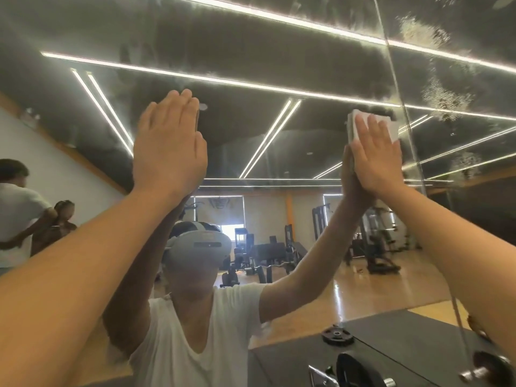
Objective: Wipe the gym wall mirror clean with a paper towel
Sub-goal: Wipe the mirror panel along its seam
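Filling the view: glossy wall mirror (pixel 279 65), seam line (pixel 396 79) just right of the right hand (pixel 375 160). Left hand (pixel 167 143) flat on glass, fingers straight, together. Right hand, fingers straight, presses folded white paper towel (pixel 356 124), a thick rectangular pad, against glass. Speckled residue patches (pixel 424 32) above-right of it.

A gym: the wall mirror (pixel 251 37) reflects weight machines (pixel 375 241) on a wooden floor (pixel 371 289), with weight plates (pixel 337 335) below.
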